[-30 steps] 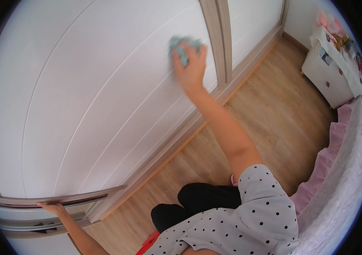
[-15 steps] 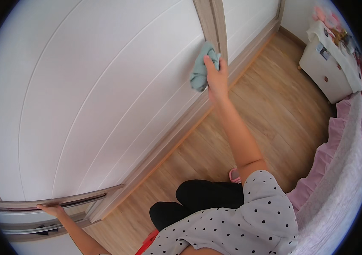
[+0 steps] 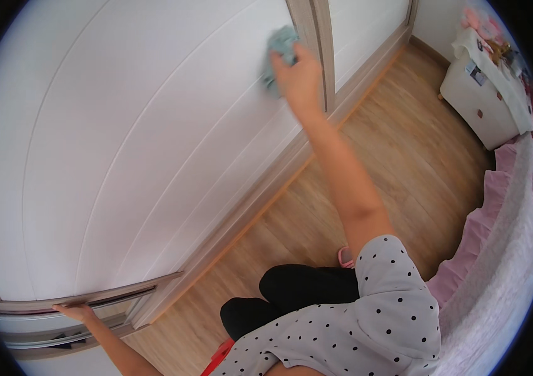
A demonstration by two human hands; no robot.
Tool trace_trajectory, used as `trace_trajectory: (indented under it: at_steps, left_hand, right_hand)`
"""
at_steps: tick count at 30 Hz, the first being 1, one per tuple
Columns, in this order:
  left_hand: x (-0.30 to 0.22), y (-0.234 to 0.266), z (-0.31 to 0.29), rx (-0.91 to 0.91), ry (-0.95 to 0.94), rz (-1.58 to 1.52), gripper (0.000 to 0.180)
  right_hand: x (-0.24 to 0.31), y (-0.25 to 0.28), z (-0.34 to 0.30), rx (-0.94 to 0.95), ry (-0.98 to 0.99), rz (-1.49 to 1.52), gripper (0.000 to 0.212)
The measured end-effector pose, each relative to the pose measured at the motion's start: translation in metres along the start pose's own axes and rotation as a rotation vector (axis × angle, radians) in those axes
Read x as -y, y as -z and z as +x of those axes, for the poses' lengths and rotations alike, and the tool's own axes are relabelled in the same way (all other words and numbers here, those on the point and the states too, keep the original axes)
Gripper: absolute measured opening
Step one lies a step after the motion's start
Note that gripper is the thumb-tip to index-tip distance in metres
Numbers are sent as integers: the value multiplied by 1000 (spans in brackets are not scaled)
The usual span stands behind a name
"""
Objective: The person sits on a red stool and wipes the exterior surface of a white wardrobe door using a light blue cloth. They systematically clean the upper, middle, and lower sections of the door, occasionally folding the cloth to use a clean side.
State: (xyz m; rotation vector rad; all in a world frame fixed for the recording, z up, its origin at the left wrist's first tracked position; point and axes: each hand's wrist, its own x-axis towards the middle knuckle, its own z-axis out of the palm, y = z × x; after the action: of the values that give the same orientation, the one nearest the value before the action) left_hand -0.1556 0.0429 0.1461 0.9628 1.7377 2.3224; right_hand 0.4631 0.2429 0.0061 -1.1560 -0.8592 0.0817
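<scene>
My right hand (image 3: 301,78) is closed on a pale green cloth (image 3: 281,41), a bit blurred by motion. The cloth lies against the white grooved panel of a sliding wardrobe door (image 3: 147,144), close to its wood-look far edge strip (image 3: 307,37). At lower left, my left hand (image 3: 76,312) grips the near edge of the same door (image 3: 122,288), beside the gap with metal-toned frames. Some of its fingers are hidden behind that edge.
A wooden sill and track (image 3: 216,241) runs along the door's foot, above a wood-look floor (image 3: 404,169). On the right stands a bed with a pink ruffled skirt (image 3: 470,232). A white cabinet (image 3: 479,103) with things on top is at far right. A pink slipper (image 3: 345,257) shows near my knees.
My right hand has moved up and left with the cloth, off the door's edge strip and onto the white panel. The left hand stays at the near door edge.
</scene>
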Motion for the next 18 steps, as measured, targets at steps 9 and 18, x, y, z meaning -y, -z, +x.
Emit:
trace_trajectory:
  at_steps: [9, 18]
  left_hand:
    - [-15, -20, -26, -7, 48, -24, 73]
    - [-15, -24, -31, -6, -5, -18, 74]
  right_hand:
    - [-5, 9, 13, 66, 37, -169, 21]
    - [-10, 7, 12, 66, 148, -170, 23]
